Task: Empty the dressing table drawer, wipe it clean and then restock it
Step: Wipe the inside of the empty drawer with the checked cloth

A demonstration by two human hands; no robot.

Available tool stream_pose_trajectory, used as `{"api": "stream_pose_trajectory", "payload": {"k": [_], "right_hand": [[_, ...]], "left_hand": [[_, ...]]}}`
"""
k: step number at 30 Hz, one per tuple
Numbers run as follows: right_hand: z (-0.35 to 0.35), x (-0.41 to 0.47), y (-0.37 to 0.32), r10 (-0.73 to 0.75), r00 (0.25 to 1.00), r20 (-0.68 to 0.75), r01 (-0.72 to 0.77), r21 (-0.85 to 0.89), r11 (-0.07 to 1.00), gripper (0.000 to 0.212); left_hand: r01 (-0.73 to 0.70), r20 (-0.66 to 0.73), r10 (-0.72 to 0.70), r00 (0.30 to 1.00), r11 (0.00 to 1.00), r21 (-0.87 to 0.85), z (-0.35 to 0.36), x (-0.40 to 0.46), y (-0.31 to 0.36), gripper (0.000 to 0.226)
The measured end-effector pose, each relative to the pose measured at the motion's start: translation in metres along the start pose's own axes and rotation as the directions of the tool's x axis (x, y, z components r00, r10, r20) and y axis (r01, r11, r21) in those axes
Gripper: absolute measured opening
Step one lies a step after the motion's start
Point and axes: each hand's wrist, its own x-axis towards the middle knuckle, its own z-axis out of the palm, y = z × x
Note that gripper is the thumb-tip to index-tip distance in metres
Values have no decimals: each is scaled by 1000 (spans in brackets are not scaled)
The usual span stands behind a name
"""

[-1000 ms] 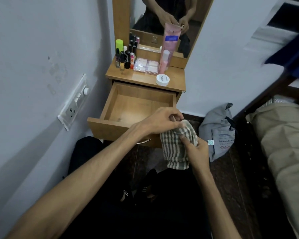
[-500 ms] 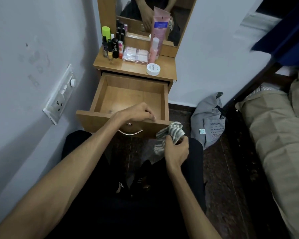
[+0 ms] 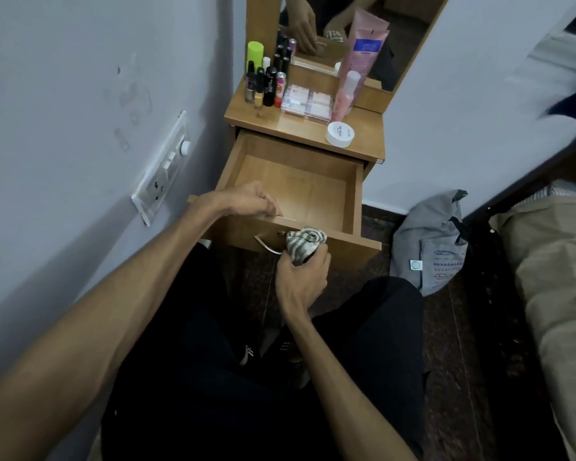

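Note:
The wooden drawer (image 3: 355, 197) of the dressing table stands pulled out, its inside bare. My left hand (image 3: 243, 200) rests curled over the drawer's front edge. My right hand (image 3: 300, 277) grips a bunched green-and-white striped cloth (image 3: 303, 244) against the drawer front, just beside the metal handle (image 3: 266, 246). On the tabletop (image 3: 246, 116) stand several small bottles (image 3: 263, 84), a clear palette box (image 3: 308, 101), a pink bottle (image 3: 345, 94), a tall pink tube (image 3: 363, 44) and a white round jar (image 3: 340, 134).
A mirror (image 3: 363, 24) rises behind the tabletop. The wall with a switch panel (image 3: 162, 168) is close on the left. A grey bag (image 3: 429, 241) lies on the dark floor to the right, beside a bed (image 3: 552, 261). My legs in dark trousers fill the foreground.
My left hand let go of the cloth and settled on the drawer's front edge. My right hand bunched the cloth and lifted it up against the drawer front.

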Motion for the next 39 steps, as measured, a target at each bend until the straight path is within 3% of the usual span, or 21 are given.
{"api": "stream_pose_trajectory", "payload": {"k": [6,8,12,17,21,24,27,30,33,39], "right_hand": [[18,-6,-6,-180,981,72,184,-47,982,38],[25,-10,-11,-239,965,109,244,-34,969,38],[47,-19,-31,-388,876,286,408,-11,913,35],[83,-27,-53,-533,755,383,603,-87,793,37],[105,-27,-50,-713,561,421,819,-156,553,40],[115,-20,-38,-839,360,408,933,-166,319,26],[118,-13,-28,-865,133,485,985,-163,60,21],[115,-3,-23,-826,-3,563,977,-175,-124,22],[109,2,-18,-779,-49,625,964,-175,-202,24],[82,12,3,-647,6,763,956,-193,-219,20]], "left_hand": [[24,0,-24,1000,1000,10,-25,-13,-21,38],[44,-3,-44,999,999,10,-34,-16,-25,34],[65,-25,-65,998,998,18,-43,-21,-33,23],[64,-59,-67,996,996,-55,-52,-26,-42,22],[54,-83,-61,995,995,-83,-44,-28,-45,15],[47,-80,-52,995,997,-64,-40,-30,-46,16],[38,-70,-41,997,999,-37,-40,-31,-46,17],[37,-88,-41,995,998,-42,-36,-30,-46,12],[18,-89,-22,996,999,-45,-31,-28,-48,13],[-6,-91,3,996,1000,-30,-28,-27,-46,17]]}}
